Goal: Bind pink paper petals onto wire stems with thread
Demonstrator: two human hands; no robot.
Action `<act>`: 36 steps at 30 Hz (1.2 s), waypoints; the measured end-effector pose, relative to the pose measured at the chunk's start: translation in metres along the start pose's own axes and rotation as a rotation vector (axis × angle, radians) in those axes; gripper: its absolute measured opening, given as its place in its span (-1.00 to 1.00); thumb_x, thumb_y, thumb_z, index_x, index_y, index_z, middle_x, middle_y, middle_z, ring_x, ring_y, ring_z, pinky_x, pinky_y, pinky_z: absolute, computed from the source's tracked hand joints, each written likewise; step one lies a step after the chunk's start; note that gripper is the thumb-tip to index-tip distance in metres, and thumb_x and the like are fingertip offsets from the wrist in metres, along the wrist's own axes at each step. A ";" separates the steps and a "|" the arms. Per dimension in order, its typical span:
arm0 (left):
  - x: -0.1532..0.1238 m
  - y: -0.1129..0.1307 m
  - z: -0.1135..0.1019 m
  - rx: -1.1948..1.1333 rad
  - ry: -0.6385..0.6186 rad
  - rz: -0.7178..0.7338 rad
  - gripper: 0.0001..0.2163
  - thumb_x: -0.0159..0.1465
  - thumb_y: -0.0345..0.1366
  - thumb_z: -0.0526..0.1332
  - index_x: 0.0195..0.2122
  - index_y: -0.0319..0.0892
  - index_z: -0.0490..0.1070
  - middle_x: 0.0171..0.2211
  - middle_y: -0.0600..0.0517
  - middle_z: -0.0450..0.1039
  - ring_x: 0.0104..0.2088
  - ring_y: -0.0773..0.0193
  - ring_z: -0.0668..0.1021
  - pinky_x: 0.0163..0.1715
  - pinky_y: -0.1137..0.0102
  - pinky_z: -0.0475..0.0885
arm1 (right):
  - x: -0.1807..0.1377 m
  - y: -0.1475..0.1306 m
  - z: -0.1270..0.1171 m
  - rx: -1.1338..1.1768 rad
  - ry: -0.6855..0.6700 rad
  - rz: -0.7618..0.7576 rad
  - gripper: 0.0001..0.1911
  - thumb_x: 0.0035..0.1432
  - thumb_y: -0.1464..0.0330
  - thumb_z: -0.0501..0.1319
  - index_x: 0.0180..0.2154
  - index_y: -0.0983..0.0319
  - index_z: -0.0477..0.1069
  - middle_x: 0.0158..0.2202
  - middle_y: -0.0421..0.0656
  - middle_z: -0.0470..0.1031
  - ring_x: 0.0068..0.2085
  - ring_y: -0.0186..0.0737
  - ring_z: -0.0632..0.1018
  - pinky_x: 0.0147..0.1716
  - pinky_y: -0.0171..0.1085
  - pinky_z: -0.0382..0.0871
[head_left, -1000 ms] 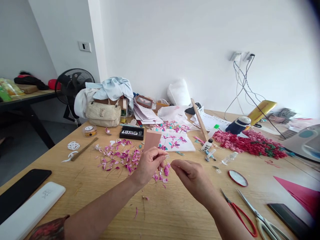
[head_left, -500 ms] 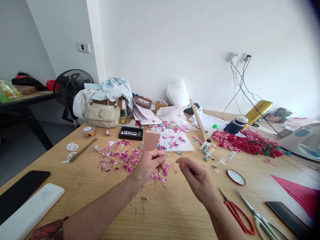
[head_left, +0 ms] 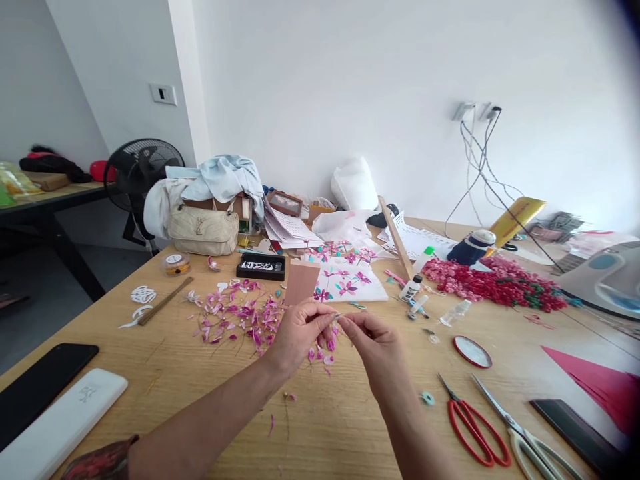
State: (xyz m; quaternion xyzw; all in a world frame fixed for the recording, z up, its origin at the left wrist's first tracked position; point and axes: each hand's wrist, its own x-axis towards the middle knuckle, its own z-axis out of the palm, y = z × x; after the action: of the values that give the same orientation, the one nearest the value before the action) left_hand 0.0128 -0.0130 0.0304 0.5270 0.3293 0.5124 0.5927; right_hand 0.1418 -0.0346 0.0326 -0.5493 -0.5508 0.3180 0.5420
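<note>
Over the middle of the table, my left hand (head_left: pixel 299 333) pinches a small pale piece (head_left: pixel 337 315) between thumb and fingertips. My right hand (head_left: pixel 374 340) meets it from the right, its thumb and fingers closed at the same tiny piece, whose kind is too small to make out. Beneath and left of my left hand lies a loose spread of pink and purple petals (head_left: pixel 235 313) on thin stems. Just beyond the hands, a flat pinkish-brown board (head_left: pixel 301 283) stands beside a white sheet (head_left: pixel 373 288) bearing pink and teal flowers.
To the right lie red-handled scissors (head_left: pixel 473 427), silver scissors (head_left: pixel 515 427), a round red-rimmed dish (head_left: pixel 473 352) and small bottles (head_left: pixel 411 289). A small teal ring (head_left: pixel 427 399) rests near my right forearm. A white power bank (head_left: pixel 65 420) and dark phone (head_left: pixel 50 373) occupy the left edge.
My right hand has moved left and its fingers have closed at the small piece in my left hand. The teal ring now shows beside my right forearm.
</note>
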 end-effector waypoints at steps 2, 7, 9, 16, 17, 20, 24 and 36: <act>0.000 -0.001 0.000 0.024 -0.004 0.012 -0.84 0.08 -0.26 0.21 -0.46 -0.27 0.48 -0.62 0.12 0.25 -0.70 0.51 0.33 -0.72 0.56 0.22 | 0.001 0.002 0.002 0.046 -0.002 0.057 -0.73 -0.14 0.19 0.28 -0.54 0.29 0.45 -0.68 -0.26 0.28 -0.60 -0.39 0.22 -0.62 -0.36 0.08; 0.001 -0.003 -0.001 0.049 -0.013 0.027 -0.84 0.09 -0.26 0.20 -0.45 -0.26 0.49 -0.61 0.12 0.25 -0.71 0.53 0.33 -0.74 0.58 0.23 | 0.002 0.007 0.002 0.064 -0.001 0.122 -0.71 -0.15 0.18 0.29 -0.50 0.31 0.44 -0.66 -0.25 0.31 -0.59 -0.39 0.24 -0.60 -0.36 0.06; 0.001 -0.004 -0.001 0.051 -0.027 0.024 -0.84 0.09 -0.27 0.19 -0.45 -0.27 0.48 -0.62 0.12 0.26 -0.71 0.52 0.34 -0.74 0.58 0.24 | 0.002 0.007 0.002 0.076 -0.008 0.121 -0.71 -0.14 0.18 0.28 -0.50 0.31 0.43 -0.65 -0.24 0.32 -0.58 -0.37 0.26 -0.60 -0.36 0.08; 0.003 -0.008 -0.002 0.045 -0.045 -0.041 -0.80 0.09 -0.21 0.19 -0.41 -0.27 0.47 -0.60 0.09 0.33 -0.73 0.51 0.34 -0.77 0.58 0.23 | 0.002 0.003 0.003 0.062 -0.040 0.093 -0.75 -0.10 0.21 0.23 -0.55 0.29 0.38 -0.64 -0.24 0.31 -0.57 -0.37 0.26 -0.60 -0.36 0.07; 0.003 -0.008 -0.002 0.037 -0.042 -0.046 -0.80 0.09 -0.21 0.20 -0.41 -0.27 0.47 -0.59 0.09 0.34 -0.73 0.51 0.34 -0.77 0.59 0.23 | 0.002 0.003 0.003 0.049 -0.044 0.084 -0.75 -0.09 0.21 0.22 -0.56 0.28 0.37 -0.65 -0.25 0.29 -0.57 -0.37 0.25 -0.60 -0.36 0.06; 0.004 -0.008 -0.002 0.021 -0.024 -0.062 -0.80 0.07 -0.21 0.21 -0.43 -0.26 0.47 -0.59 0.10 0.32 -0.73 0.53 0.32 -0.77 0.60 0.22 | 0.002 0.004 0.003 -0.001 -0.058 0.065 -0.75 -0.07 0.22 0.20 -0.58 0.27 0.34 -0.68 -0.29 0.20 -0.59 -0.41 0.17 -0.61 -0.37 0.01; 0.006 -0.013 -0.005 0.034 -0.008 -0.086 -0.80 0.05 -0.21 0.23 -0.44 -0.27 0.46 -0.60 0.11 0.31 -0.74 0.54 0.29 -0.77 0.59 0.22 | 0.001 0.007 0.003 -0.081 -0.075 0.058 -0.77 -0.04 0.24 0.16 -0.58 0.26 0.31 -0.69 -0.34 0.06 -0.60 -0.42 0.10 -0.61 -0.37 -0.05; 0.008 -0.016 -0.006 0.055 -0.018 -0.142 -0.81 0.05 -0.22 0.23 -0.42 -0.26 0.43 -0.60 0.13 0.31 -0.76 0.54 0.27 -0.77 0.57 0.15 | -0.002 0.010 0.000 -0.272 -0.120 0.031 -0.78 -0.01 0.25 0.12 -0.57 0.25 0.30 -0.69 -0.34 0.04 -0.60 -0.40 0.11 -0.60 -0.37 -0.05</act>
State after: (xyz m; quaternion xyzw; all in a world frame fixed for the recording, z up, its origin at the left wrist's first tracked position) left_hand 0.0129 -0.0025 0.0151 0.5232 0.3743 0.4550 0.6158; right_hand 0.1437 -0.0345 0.0221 -0.6060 -0.6118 0.2811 0.4236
